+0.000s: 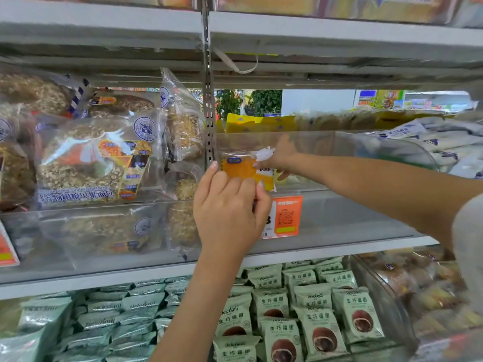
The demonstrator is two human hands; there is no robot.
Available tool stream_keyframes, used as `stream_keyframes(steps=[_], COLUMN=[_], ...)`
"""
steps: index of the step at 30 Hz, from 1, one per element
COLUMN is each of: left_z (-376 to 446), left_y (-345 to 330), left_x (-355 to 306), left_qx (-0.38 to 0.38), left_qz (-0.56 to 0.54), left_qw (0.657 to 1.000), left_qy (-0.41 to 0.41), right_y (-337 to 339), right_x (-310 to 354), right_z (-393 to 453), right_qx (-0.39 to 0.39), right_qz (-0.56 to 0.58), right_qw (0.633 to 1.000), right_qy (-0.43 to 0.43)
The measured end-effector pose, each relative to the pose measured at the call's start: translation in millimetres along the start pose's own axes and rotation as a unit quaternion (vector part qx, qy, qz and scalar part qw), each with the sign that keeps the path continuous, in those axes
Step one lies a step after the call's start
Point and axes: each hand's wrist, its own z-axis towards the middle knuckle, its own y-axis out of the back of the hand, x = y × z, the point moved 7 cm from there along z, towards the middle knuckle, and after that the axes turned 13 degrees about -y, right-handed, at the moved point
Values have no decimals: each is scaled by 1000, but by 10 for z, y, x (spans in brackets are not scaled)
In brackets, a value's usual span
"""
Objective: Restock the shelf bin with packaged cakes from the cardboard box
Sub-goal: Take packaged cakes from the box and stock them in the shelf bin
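Both hands grasped one small orange clear-wrapped cake packet [245,169]: left hand [230,205] pinching below, right hand [281,158] at right, inside the clear plastic shelf bin [339,142]. Packet upright against bin front.

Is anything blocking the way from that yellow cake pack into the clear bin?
Yes: the clear bin's front wall. Both the left hand and right hand hold the yellow cake pack against it, below its rim.
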Motion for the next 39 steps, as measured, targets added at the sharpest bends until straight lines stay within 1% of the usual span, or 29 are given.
stream_keyframes(steps=[2, 4, 6, 8, 10, 15, 17, 19, 21, 23, 25, 27, 30, 32, 34, 35, 37, 39], left_z=[2, 5, 7, 11, 12, 20, 30, 38, 52, 77, 108, 128, 119, 5, -180, -279, -506, -831], left_y=[0, 0, 0, -7, -10, -3, -3, 0, -17, -20, -17, -7, 46, 132, 291, 397, 601, 752], left_x=[8, 13, 9, 9, 12, 19, 23, 20, 28, 41, 45, 42, 10, -51, -147, -209, -405, -618], left_qx=[-1, -1, 1, 0, -2, 2, 10, 15, 33, 60, 103, 146, 187, 214, 241, 252, 278, 308], left_qz=[-4, -5, -7, -7, -8, -2, -3, -4, -6, -1, -6, -9, -3, -13, -48, -72, -114, -151], left_qw=[1000, 1000, 1000, 1000, 1000, 1000, 1000, 1000, 999, 998, 995, 989, 981, 973, 965, 962, 949, 931], left_qy=[1, 5, 7, 8, 10, 19, 21, 22, 24, 27, 16, -7, -55, -87, -87, -82, -94, -124], right_y=[-130, -257, -305, -304, -289, -177, -61, 104, 309, 479, 600, 692, 708, 660, 565, 483, 241, -62], right_x=[-107, -128, -97, -67, -71, -82, -46, 54, 177, 201, 110, -60, -425, -717, -1028, -1185, -1493, -1808], right_z=[92, 187, 159, 91, 51, -131, -241, -408, -642, -989, -1428, -1854, -2337, -2594, -2827, -2917, -3062, -3180], right_qx=[54, 108, 138, 149, 146, 155, 125, 70, -13, -58, -86, -127, -161, -202, -253, -261, -233, -189], right_qz=[42, 38, 16, -23, -79, -170, -209, -231, -183, -103, -52, -33, -11, -4, 7, 16, 29, 17], right_qw=[997, 993, 990, 988, 986, 971, 968, 971, 979, 975, 958, 937, 921, 909, 889, 887, 897, 909], right_qy=[-39, -28, -2, 13, 8, -71, -63, -5, 93, 187, 268, 323, 355, 365, 381, 380, 376, 370])
